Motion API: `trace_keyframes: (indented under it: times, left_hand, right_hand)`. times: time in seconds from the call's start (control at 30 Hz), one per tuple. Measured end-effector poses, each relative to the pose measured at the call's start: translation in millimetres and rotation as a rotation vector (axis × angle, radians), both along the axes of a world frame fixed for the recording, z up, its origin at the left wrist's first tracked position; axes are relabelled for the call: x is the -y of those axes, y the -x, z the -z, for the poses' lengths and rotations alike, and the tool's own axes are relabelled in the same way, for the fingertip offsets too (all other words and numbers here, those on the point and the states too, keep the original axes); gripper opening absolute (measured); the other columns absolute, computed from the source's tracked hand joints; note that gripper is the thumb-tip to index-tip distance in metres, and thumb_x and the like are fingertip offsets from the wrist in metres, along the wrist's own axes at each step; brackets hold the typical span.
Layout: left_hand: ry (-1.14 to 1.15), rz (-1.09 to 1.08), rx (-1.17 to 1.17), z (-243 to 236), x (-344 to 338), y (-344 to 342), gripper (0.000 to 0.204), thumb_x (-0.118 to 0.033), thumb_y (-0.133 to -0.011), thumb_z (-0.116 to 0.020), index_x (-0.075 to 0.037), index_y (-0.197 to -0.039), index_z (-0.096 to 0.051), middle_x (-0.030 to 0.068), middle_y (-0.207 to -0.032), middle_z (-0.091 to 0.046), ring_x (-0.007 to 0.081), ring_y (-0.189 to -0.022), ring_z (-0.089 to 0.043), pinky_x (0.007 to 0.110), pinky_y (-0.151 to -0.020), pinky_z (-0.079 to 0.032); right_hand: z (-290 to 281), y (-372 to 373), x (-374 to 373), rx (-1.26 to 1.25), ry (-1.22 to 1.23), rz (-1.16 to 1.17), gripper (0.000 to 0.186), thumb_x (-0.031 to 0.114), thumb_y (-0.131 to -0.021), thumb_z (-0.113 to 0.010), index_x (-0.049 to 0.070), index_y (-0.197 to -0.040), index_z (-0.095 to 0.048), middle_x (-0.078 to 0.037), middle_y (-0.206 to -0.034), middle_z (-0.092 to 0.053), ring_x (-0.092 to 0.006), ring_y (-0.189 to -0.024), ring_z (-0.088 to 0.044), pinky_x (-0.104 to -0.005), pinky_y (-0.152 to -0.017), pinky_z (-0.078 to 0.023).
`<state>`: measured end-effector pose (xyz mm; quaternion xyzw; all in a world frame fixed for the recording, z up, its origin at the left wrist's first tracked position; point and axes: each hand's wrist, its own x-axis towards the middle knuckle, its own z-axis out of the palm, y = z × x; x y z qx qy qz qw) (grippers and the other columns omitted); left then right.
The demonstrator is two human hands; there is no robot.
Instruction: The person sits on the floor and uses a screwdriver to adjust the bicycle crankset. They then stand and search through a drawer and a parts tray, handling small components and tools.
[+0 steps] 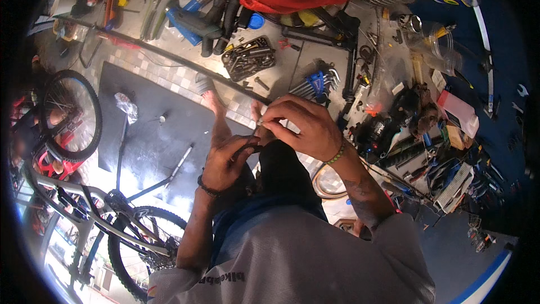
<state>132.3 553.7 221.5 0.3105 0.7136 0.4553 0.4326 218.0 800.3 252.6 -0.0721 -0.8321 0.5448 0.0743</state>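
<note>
Grey shirt cloth [332, 253] lies nearest, below the fingers of both hands. From the left, a bicycle wheel [147, 226] stands well apart from them, down and to their left. Next comes the left hand [224, 160], its fingers curled in close around a dark slim piece [246, 148], which sits at their tips and is partly hidden by them. Judging by its size against the fingertips, the piece should be light, stiff enough to keep its shape, and easily dropped, perhaps slick if oily; a pinch near its middle, thumb opposite forefinger, would steady it best. Ahead of those fingers is a tray of metal parts [250, 61]. Just up and right of the piece, the right hand [308, 126] holds thumb and forefinger narrowly together; whether they grip the same piece, a separate tiny one or nothing, I cannot tell. Beyond these right fingers lies a blue-held set of hex keys [316, 83], and farther right, well apart, a pink-and-white bottle [458, 111].
</note>
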Motion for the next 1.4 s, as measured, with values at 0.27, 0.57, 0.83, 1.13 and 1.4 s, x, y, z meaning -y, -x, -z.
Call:
trace_keyframes:
  times: [0.27,0.57,0.83,1.13,1.4]
  left_hand:
    - [0.102,-0.103,0.052,6.6,12.1,5.3,0.023,-0.01,-0.108,-0.064,0.0,-0.126,-0.075,0.016,-0.113,-0.081,0.0226,-0.092,-0.077,0.035,-0.084,-0.06]
    - [0.119,-0.144,0.023,12.0,24.2,10.3,0.023,-0.011,-0.108,-0.065,0.0,-0.125,-0.075,0.0145,-0.107,-0.08,0.0196,-0.086,-0.075,0.033,-0.078,-0.059]
    - [0.103,-0.165,0.019,12.2,27.9,14.0,0.022,-0.01,-0.109,-0.064,0.001,-0.125,-0.075,0.015,-0.108,-0.081,0.0198,-0.089,-0.075,0.033,-0.08,-0.059]
    - [0.119,-0.15,0.05,20.7,24.9,13.5,0.023,-0.009,-0.109,-0.064,0.001,-0.126,-0.075,0.0139,-0.108,-0.08,0.0197,-0.086,-0.072,0.033,-0.078,-0.057]
    - [0.102,-0.144,0.029,22.5,28.3,14.5,0.022,-0.008,-0.109,-0.064,-0.001,-0.126,-0.076,0.0136,-0.11,-0.08,0.0189,-0.086,-0.072,0.032,-0.078,-0.057]
  right_hand:
    - [21.5,42.3,8.0,-0.079,-0.183,0.284,0.017,0.002,-0.092,-0.08,0.005,-0.108,-0.077,-0.01,-0.101,-0.075,-0.0288,-0.091,-0.076,-0.0375,-0.078,-0.061]
    - [44.5,79.1,26.2,-0.115,-0.365,0.388,0.017,0.009,-0.092,-0.079,0.011,-0.108,-0.074,-0.008,-0.106,-0.067,-0.0333,-0.095,-0.07,-0.0456,-0.081,-0.058]
    - [38.9,24.9,17.9,-0.011,-0.492,0.533,0.034,0.014,-0.088,-0.08,0.016,-0.121,-0.075,-0.005,-0.118,-0.064,-0.026,-0.104,-0.064,-0.0428,-0.09,-0.048]
    - [47.2,76.2,32.3,0.018,-0.544,0.407,0.061,0.033,-0.084,-0.088,0.016,-0.139,-0.068,-0.018,-0.154,-0.049,-0.0374,-0.133,-0.05,-0.0538,-0.109,-0.04]
    - [48.6,86.3,20.6,-0.012,-0.409,0.387,0.058,0.032,-0.071,-0.097,0.011,-0.122,-0.078,-0.014,-0.134,-0.057,-0.0352,-0.126,-0.053,-0.0501,-0.108,-0.044]
